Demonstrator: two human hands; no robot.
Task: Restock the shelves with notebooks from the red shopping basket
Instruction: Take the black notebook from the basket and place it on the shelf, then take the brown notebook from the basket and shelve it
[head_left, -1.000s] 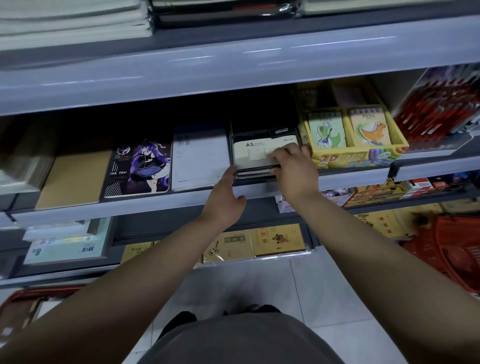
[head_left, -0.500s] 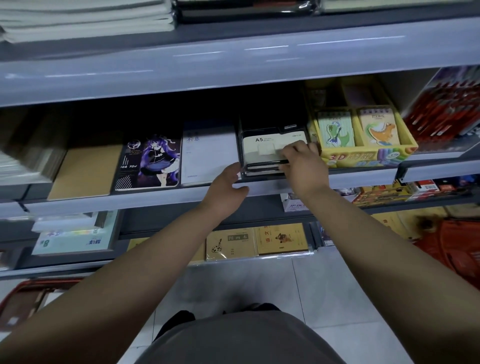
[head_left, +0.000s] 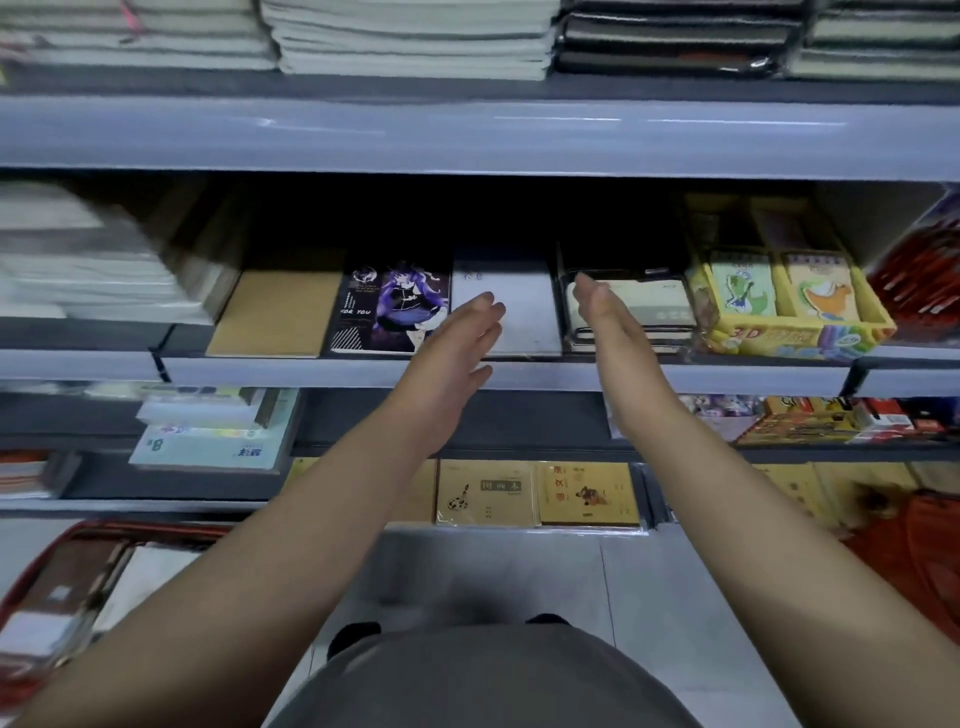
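Reaching toward the middle shelf (head_left: 519, 374) with left hand (head_left: 457, 358) and right hand (head_left: 605, 317) flat-fingered and empty, A5 notebook stack (head_left: 649, 317) just right of the right hand, red shopping basket (head_left: 67, 587) near left.

A yellow box (head_left: 789, 338) sits at the middle shelf's right end, two cartoon pads (head_left: 743, 288) upright in it. Red packs (head_left: 919, 291) lean beside it. Below the shelves lies a grey tiled floor (head_left: 519, 577).
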